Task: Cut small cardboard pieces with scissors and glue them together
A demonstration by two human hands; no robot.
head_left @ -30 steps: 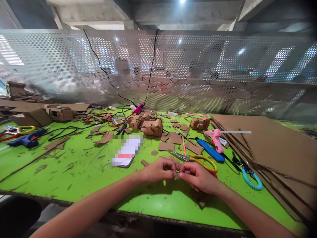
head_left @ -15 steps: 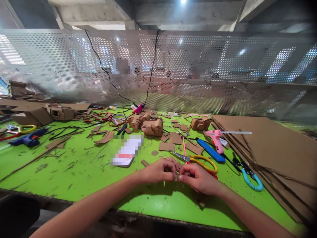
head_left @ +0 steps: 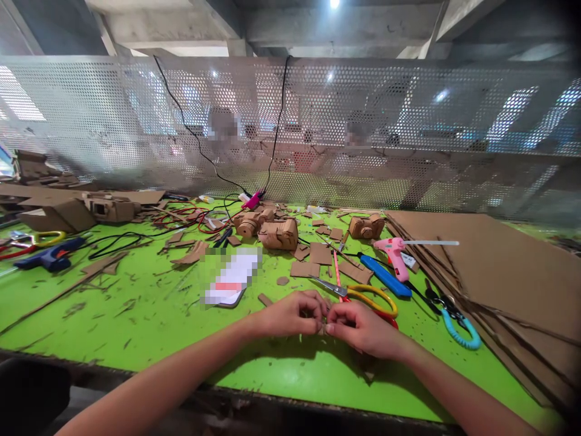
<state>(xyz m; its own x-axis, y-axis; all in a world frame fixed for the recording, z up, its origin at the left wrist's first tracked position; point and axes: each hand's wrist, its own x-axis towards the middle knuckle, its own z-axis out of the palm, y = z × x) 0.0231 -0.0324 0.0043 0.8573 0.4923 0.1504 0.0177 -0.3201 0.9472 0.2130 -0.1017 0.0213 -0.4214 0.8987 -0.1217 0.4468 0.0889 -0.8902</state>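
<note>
My left hand and my right hand meet fingertip to fingertip over the front of the green table. Both are closed in a pinch on a small brown cardboard piece, mostly hidden by the fingers. Under my right hand a darker bit of cardboard shows near the table edge. Scissors with yellow and red handles lie just behind my right hand. A thin cardboard strip lies behind my left wrist.
Cardboard camera models stand behind cut pieces. Rightward lie a blue cutter, a pink glue gun, cyan-handled pliers and cardboard sheets. A blurred phone and a blue glue gun are leftward.
</note>
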